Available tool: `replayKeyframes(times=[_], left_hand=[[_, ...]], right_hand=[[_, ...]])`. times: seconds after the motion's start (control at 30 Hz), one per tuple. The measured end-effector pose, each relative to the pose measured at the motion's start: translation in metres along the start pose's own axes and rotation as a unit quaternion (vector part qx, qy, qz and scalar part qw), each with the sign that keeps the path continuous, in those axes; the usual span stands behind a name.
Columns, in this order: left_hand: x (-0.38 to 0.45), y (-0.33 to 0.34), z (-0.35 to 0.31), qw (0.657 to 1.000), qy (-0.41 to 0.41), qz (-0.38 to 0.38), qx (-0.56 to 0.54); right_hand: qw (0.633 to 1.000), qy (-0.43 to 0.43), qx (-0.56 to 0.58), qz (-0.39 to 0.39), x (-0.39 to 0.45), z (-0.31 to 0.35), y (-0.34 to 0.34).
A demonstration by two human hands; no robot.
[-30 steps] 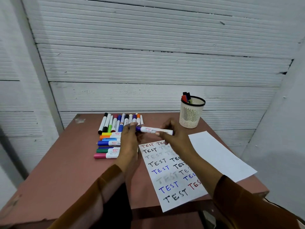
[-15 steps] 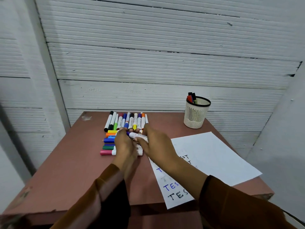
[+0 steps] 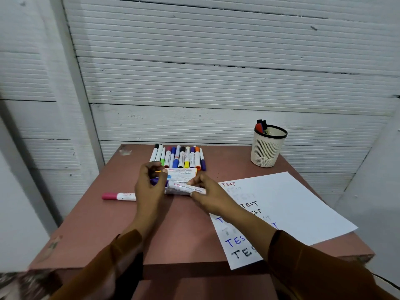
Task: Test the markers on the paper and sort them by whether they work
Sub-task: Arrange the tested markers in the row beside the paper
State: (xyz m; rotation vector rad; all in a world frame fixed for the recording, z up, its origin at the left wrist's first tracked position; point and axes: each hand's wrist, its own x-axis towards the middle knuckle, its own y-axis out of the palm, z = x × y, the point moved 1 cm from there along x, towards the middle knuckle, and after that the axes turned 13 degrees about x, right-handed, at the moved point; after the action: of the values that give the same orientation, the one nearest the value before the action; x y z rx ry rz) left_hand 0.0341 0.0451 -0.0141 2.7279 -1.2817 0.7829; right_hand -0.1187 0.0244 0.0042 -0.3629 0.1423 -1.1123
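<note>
left hand (image 3: 149, 187) curled, right hand (image 3: 207, 197) pinching

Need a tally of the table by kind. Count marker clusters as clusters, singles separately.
Paper sheets: 2 (test sheet, blank sheet)
Pen cup: 1
Marker clusters: 2 (back row, stack)
Single markers: 2 (pink marker; purple marker, held by left hand and right hand)
Total: 7

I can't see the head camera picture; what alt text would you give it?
Two hands meet over sideways markers on a reddish table: the right hand pinches a purple-capped marker, the left hand curls at its cap end. Behind lies a row of markers, a pink marker to the left, and a paper lettered TEST and a mesh cup to the right.
</note>
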Motion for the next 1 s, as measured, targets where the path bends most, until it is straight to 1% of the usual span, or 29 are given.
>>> replayKeyframes(times=[0.1,0.2,0.23,0.3,0.4,0.47,0.57,0.7,0.87,1.0], left_hand=[[0.0,0.005,0.003,1.0,-0.014,0.011,-0.024],[0.002,0.001,0.0,1.0,0.025,0.003,-0.003],[0.005,-0.003,-0.001,0.999,0.039,-0.007,0.017],[0.015,-0.013,0.002,0.996,0.041,-0.026,0.069],[0.026,-0.026,0.009,0.979,-0.004,-0.039,0.2],[0.025,-0.031,0.012,0.959,-0.022,-0.027,0.281],[0.021,-0.036,0.019,0.941,-0.018,0.02,0.337],[0.009,-0.035,0.021,0.939,0.004,0.089,0.333],[-0.005,-0.026,0.016,0.944,0.032,0.12,0.306],[-0.014,-0.012,0.008,0.945,0.076,0.147,0.282]], right_hand=[[0.999,-0.026,-0.019,-0.003,0.0,-0.008,0.005],[0.998,-0.029,-0.033,-0.034,0.001,-0.016,0.0],[0.998,-0.028,-0.034,-0.041,0.001,-0.019,-0.002],[0.998,-0.03,-0.032,-0.052,0.002,-0.022,-0.006],[0.997,-0.028,-0.028,-0.066,0.003,-0.026,-0.007],[0.996,-0.033,-0.029,-0.073,0.005,-0.027,-0.006],[0.996,-0.037,-0.032,-0.08,0.007,-0.026,-0.005],[0.995,-0.045,-0.008,-0.093,0.007,-0.023,-0.007],[0.992,-0.032,0.051,-0.112,0.003,-0.023,-0.011],[0.989,-0.015,0.083,-0.12,-0.001,-0.024,-0.02]])
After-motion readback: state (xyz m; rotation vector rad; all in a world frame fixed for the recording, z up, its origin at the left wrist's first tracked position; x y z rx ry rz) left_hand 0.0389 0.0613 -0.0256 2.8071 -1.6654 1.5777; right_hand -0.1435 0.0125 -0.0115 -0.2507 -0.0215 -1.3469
